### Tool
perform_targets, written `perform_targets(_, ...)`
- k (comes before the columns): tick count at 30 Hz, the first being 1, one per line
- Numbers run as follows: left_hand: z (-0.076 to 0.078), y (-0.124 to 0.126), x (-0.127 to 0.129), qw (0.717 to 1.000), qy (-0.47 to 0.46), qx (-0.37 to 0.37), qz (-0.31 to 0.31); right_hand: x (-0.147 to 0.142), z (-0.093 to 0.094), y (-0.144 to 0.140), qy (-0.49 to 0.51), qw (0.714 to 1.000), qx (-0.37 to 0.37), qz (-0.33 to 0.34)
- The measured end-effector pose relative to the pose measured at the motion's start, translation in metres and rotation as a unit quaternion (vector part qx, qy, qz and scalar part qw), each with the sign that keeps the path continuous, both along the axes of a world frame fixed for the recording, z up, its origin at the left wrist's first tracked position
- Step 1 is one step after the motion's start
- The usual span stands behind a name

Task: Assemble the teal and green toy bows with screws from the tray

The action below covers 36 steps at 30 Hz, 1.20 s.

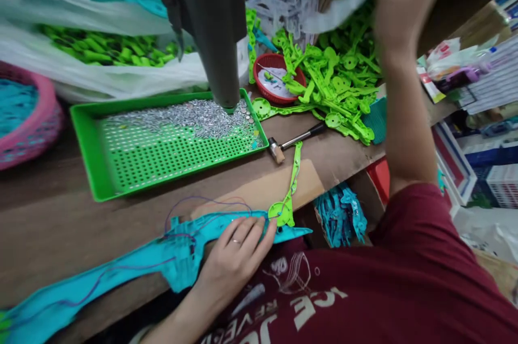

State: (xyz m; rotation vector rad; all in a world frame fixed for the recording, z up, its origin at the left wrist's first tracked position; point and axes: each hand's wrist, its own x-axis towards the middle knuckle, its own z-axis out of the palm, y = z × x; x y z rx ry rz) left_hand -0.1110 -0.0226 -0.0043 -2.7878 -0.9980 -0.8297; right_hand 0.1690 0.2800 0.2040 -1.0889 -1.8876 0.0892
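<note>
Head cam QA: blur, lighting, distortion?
Head view: the bare right hand is smeared, probably by motion, and cut by the top edge; the ringed left hand is clearer; the rectangular perforated green plastic tray is soft at its left end; light looks diffuse, with deep shade at upper right; outer areas look stretched.

Soft, fairly even light; upper right dark; right hand [407, 7] motion-blurred; edges stretched, soft.

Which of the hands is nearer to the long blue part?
Left. The left hand rests on the long blue part; the right hand is raised, well away from it.
</note>
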Motion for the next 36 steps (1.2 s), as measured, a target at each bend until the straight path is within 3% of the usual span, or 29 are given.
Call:
perform_targets(1,0.002,0.0,0.002,1.0,0.014,0.005,0.005,0.01,0.01,-0.039,-0.01,0.994,0.092,-0.065)
perform_targets(2,0.003,0.001,0.003,1.0,0.027,0.009,0.008,0.018,0.017,-0.077,-0.039,0.988,0.113,-0.097)
perform_targets(4,0.005,0.002,0.004,0.999,0.043,0.017,0.006,0.027,0.015,-0.143,-0.11,0.983,0.052,-0.134)
perform_targets(7,0.003,0.002,0.004,0.999,0.052,0.012,0.002,0.027,-0.026,-0.196,-0.16,0.983,-0.046,-0.076)
perform_targets(9,0.002,0.001,0.004,0.999,0.053,-0.003,0.002,0.023,-0.069,-0.206,-0.114,0.987,-0.095,-0.066)
perform_targets(11,0.001,0.001,0.005,0.998,0.052,-0.018,0.003,0.02,-0.111,-0.207,-0.038,0.985,-0.137,-0.096)
perform_targets(14,0.002,0.0,0.007,0.998,0.052,-0.015,0.016,0.019,-0.148,-0.213,-0.005,0.978,-0.191,-0.088)
perform_targets(18,0.007,0.0,0.01,0.998,0.067,0.007,0.013,0.03,-0.153,-0.235,-0.026,0.983,-0.169,-0.063)
perform_targets(21,0.012,0.002,0.012,0.997,0.072,0.006,0.008,0.039,-0.149,-0.249,0.025,0.967,-0.246,-0.069)
perform_targets(23,0.014,0.002,0.013,0.998,0.07,0.001,0.001,0.036,-0.15,-0.257,0.118,0.935,-0.329,-0.057)
perform_targets(26,0.016,0.003,0.014,0.997,0.074,-0.003,-0.009,0.014,-0.158,-0.266,0.273,0.851,-0.448,0.001)
perform_targets(28,0.015,0.003,0.014,0.997,0.076,-0.001,-0.006,-0.005,-0.168,-0.268,0.323,0.793,-0.515,0.037)
perform_targets(30,0.012,0.003,0.015,0.997,0.072,-0.003,0.0,-0.019,-0.178,-0.264,0.33,0.754,-0.564,0.058)
perform_targets(33,0.004,0.005,0.014,0.999,0.037,-0.014,0.006,-0.027,-0.188,-0.254,0.318,0.729,-0.602,0.068)
perform_targets(36,-0.003,0.009,0.012,0.999,-0.003,-0.041,-0.01,-0.027,-0.192,-0.248,0.296,0.728,-0.616,0.062)
